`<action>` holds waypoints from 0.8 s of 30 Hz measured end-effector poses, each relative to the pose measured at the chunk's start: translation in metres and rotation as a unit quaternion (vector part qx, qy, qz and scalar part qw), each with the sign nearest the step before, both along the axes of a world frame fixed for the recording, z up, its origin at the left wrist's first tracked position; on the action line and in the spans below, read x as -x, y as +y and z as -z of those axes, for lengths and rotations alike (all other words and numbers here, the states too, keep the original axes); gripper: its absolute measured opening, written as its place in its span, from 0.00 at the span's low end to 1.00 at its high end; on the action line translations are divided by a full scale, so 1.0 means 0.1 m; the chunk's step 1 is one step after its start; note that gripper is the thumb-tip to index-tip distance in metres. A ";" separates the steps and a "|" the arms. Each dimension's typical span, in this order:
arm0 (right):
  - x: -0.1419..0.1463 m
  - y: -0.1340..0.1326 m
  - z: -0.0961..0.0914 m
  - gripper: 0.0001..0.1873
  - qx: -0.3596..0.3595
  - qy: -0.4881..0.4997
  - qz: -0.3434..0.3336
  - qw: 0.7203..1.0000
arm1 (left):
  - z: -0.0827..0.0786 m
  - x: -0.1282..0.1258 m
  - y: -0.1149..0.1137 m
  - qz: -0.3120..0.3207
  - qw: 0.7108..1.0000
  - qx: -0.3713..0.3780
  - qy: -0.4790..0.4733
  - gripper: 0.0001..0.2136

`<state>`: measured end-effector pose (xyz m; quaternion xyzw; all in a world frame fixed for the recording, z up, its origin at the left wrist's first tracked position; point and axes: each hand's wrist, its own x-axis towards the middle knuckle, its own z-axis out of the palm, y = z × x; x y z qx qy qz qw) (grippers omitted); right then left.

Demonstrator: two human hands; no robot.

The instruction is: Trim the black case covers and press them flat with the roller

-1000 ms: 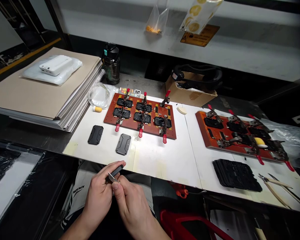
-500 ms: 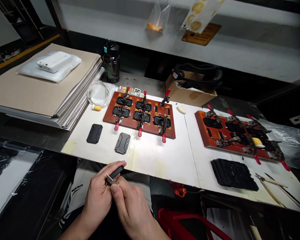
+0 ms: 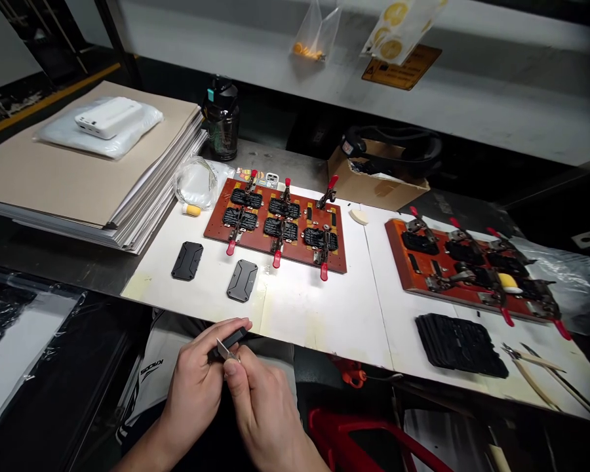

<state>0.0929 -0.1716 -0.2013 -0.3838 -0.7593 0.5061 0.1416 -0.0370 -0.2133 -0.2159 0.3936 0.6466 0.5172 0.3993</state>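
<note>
Just below the near edge of the white-covered desk [image 3: 324, 321], over the person's lap, the left hand [image 3: 195, 370] has its grip clamped on a black piece [image 3: 236, 335], which sticks out from under the forefinger. The right hand [image 3: 263, 393] has its grip pinched on a metal blade [image 3: 224, 350] pointing toward that piece; whether the two touch, I cannot tell. Beyond the hands, a black cover [image 3: 187, 260] and a grey cover [image 3: 242, 280] lie apart on the desk, in front of a red-brown board [image 3: 295, 254] fitted with red-handled clamps.
</note>
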 end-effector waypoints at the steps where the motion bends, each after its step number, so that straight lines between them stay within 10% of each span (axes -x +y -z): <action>1: -0.01 -0.01 -0.01 0.22 -0.001 0.008 0.000 1.000 | -0.02 -0.01 0.00 0.001 1.000 -0.007 0.005 0.22; 14: -0.09 -0.08 -0.04 0.18 -0.053 0.046 0.016 0.997 | -0.14 -0.09 -0.05 -0.001 0.999 -0.042 0.026 0.27; 20: -0.27 0.10 -0.02 0.20 -0.036 0.006 0.138 0.990 | -0.16 -0.03 -0.13 -0.029 0.997 -0.045 0.063 0.15; 24: -0.24 0.08 -0.06 0.19 -0.015 0.020 0.073 0.997 | -0.15 -0.03 -0.11 -0.031 0.997 -0.031 0.059 0.17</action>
